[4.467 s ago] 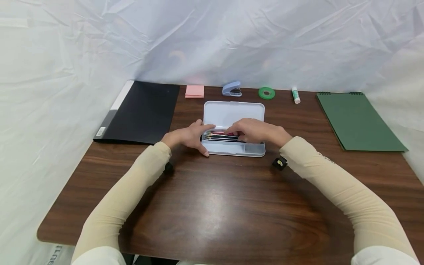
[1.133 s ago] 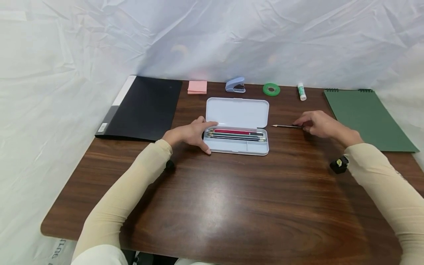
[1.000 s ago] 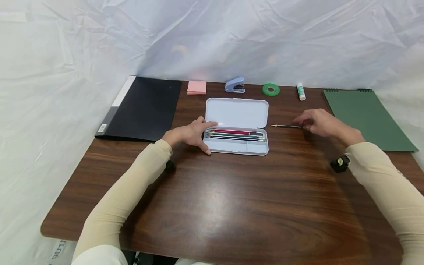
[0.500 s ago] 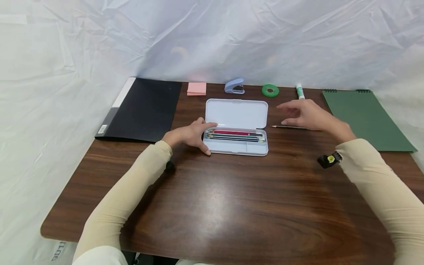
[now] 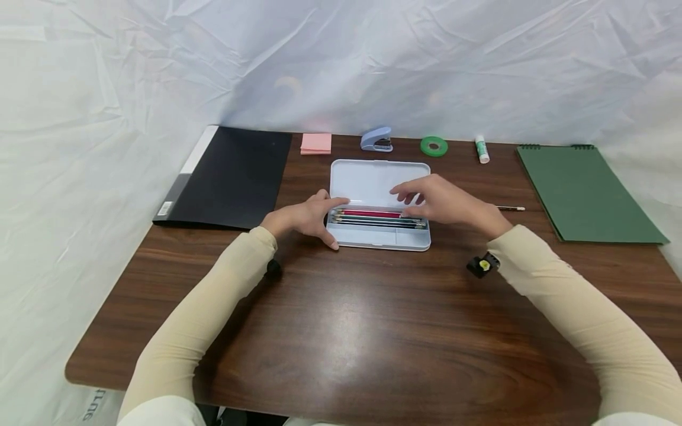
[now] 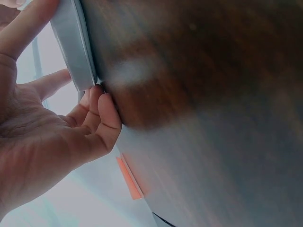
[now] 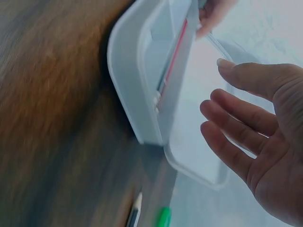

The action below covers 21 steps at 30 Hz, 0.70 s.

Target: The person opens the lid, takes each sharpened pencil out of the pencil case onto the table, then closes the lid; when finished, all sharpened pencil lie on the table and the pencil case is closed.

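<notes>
A white pencil case [image 5: 367,238] lies with its lid raised at the back of the table. Several dark pencils [image 5: 367,222] and a red one [image 5: 370,213] lie in its rear compartment. My left hand [image 5: 308,218] grips the case's left end, thumb at the front and index finger near the hinge; the left wrist view shows its other fingers curled at the end wall. Over the case's right half my right hand [image 5: 439,201] hovers with fingers parted, holding nothing. A single pencil [image 5: 510,208] lies on the table to the right, partly hidden by my right wrist.
A black folder [image 5: 240,177] lies left. Along the back sit pink sticky notes [image 5: 316,143], a blue stapler [image 5: 376,139], green tape [image 5: 434,146] and a glue stick [image 5: 482,149]. A green spiral notebook [image 5: 591,195] lies right. White sheeting [image 5: 341,65] hangs behind.
My right hand took a pencil from the case, laid it on the table to the right and let go. It has since moved back left over the case. The left hand has stayed put.
</notes>
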{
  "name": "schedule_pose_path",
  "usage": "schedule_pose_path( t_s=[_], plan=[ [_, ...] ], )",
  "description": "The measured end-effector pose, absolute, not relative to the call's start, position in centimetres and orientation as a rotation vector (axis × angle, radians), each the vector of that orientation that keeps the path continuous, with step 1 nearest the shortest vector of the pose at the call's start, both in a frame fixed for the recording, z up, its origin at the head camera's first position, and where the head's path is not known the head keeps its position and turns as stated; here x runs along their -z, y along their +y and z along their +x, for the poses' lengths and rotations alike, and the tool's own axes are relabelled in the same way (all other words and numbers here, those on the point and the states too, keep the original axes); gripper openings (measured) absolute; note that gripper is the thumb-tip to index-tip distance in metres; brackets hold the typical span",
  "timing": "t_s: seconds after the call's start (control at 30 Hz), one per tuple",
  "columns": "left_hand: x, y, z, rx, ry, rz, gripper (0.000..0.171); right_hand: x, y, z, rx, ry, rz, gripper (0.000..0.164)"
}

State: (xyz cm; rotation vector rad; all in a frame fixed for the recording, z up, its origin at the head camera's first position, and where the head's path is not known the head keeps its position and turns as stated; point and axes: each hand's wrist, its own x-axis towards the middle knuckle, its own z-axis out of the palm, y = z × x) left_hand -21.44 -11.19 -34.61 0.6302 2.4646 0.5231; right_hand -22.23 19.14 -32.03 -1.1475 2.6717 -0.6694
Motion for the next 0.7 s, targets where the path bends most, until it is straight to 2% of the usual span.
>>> schedule_pose_path(
  t_s=[0.37, 0.7],
  plan=[
    [34.7, -11.2, -21.6, -0.518, 2.460, 0.622, 0.105, 33.7, 15.6, -22.2, 0.479, 2.687, -1.253, 0.035],
    [34.6, -11.1, -21.4, -0.514, 2.466, 0.612, 0.106, 33.9, 14.5, -21.9, 0.290, 2.765, -1.277, 0.032]
  ],
)
